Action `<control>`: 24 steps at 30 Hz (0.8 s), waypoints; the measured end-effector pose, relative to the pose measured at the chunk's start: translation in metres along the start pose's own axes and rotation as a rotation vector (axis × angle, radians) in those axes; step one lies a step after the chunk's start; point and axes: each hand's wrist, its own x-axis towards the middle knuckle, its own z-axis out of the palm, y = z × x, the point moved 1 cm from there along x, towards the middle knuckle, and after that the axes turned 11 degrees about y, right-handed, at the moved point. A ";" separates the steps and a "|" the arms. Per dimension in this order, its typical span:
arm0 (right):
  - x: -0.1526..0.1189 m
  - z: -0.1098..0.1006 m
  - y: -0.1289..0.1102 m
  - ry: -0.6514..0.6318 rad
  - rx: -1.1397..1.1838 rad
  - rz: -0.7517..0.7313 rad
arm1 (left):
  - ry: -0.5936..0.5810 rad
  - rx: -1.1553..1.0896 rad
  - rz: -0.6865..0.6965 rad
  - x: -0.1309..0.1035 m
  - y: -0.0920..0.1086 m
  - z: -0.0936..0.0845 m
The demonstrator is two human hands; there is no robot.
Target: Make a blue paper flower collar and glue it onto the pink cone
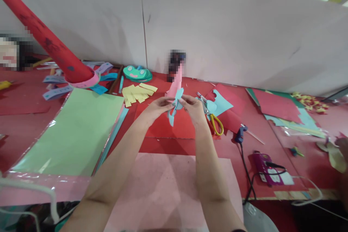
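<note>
A small light-blue paper cutout [178,104] with curled lower pieces is held up over a red sheet [171,128]. My left hand [160,108] pinches its left side, and my right hand [193,105] pinches its right side. Behind the fingers rises a pink paper strip [175,86]; whether it touches the cutout I cannot tell. Close to my right wrist lie scissors with yellow handles [216,125], partly hidden by the arm. Beside them is a light-blue paper scrap [223,103] with a cut-out edge, lying over red paper [233,96].
To the left are plastic-wrapped green sheets [73,134], a red tube [51,40], yellow paper strips [137,94] and green frog-face cutouts [137,74]. On the right lie a glue gun [240,134], its cord, a purple power strip [266,170] and stacked coloured paper [280,107]. A pale wall [231,36] stands behind.
</note>
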 end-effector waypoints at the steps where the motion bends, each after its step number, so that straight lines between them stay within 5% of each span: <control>1: 0.000 0.000 0.000 0.001 0.005 0.008 | 0.021 -0.009 0.017 0.000 0.001 0.000; 8: 0.003 -0.011 -0.001 0.042 -0.004 0.012 | 0.205 -0.046 0.097 0.006 0.005 -0.007; 15: 0.010 -0.029 -0.001 0.120 -0.056 -0.015 | 0.461 0.208 0.329 0.012 0.010 -0.023; 24: 0.008 -0.032 -0.002 0.032 -0.121 -0.045 | 0.369 0.202 0.337 0.009 0.015 -0.019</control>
